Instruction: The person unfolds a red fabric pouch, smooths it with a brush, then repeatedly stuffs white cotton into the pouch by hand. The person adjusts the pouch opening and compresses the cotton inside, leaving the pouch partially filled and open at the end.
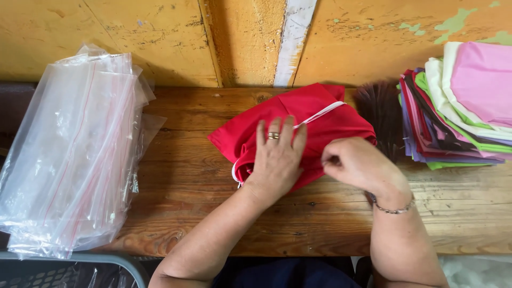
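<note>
The worn brown wooden plank desk (213, 186) carries a folded red cloth piece with white cord (320, 120) at its middle. Left of that cloth lies a stack of clear plastic zip bags (69, 154); right of it, a pile of multicoloured folded cloths (458, 106).

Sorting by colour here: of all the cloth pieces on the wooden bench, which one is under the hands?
The red cloth piece with white trim, mid-bench: left hand flat on it, right hand pinching its edge. The rest lie untouched in the many-coloured stack.

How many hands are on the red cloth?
2: the left hand lies flat on the red cloth; the right hand pinches its right edge. No others show.
</note>
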